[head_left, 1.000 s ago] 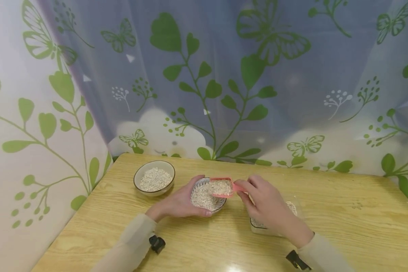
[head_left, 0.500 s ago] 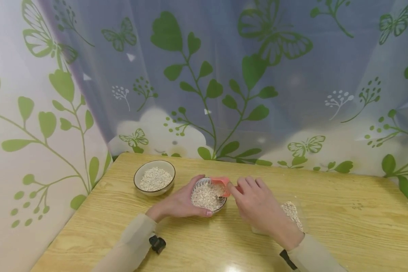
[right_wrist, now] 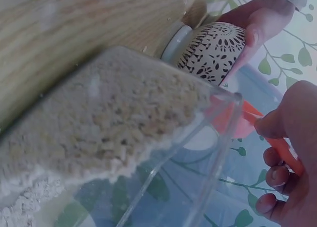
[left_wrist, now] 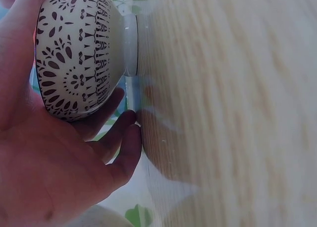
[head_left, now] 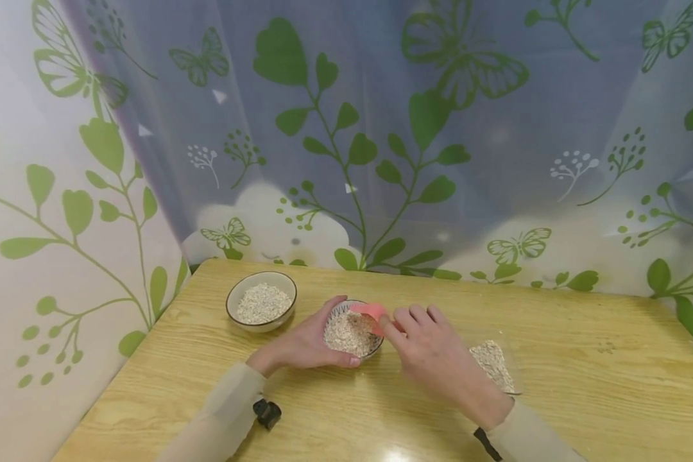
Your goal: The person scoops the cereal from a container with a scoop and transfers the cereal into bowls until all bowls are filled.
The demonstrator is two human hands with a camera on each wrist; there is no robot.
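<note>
My left hand (head_left: 300, 345) holds a small bowl (left_wrist: 74, 53) by its sides, thumb near and fingers beyond. Dark petal and dash patterns cover the bowl's outside, and oats (head_left: 346, 335) lie heaped in it. In the left wrist view the bowl's foot is right at the tabletop. My right hand (head_left: 439, 359) grips the handle of a pink-red scoop (head_left: 371, 313), thumb and fingers round it. The scoop is tipped over the bowl's right side, its back turned up, so most of its inside is hidden. The right wrist view shows the orange-red handle (right_wrist: 282, 150) in the fingers.
A larger cream bowl (head_left: 289, 311) with a dark rim, holding oats, stands at the table's back left. A clear plastic box (right_wrist: 225, 138) of oats stands by my right forearm, partly hidden by it. A leaf-print curtain (head_left: 346, 160) hangs behind the wooden table (head_left: 583, 385).
The scoop, level and full of oats a second ago, has tipped over into the small bowl. My right hand has rolled over and moved slightly left, baring more of the box. The left hand stays put.
</note>
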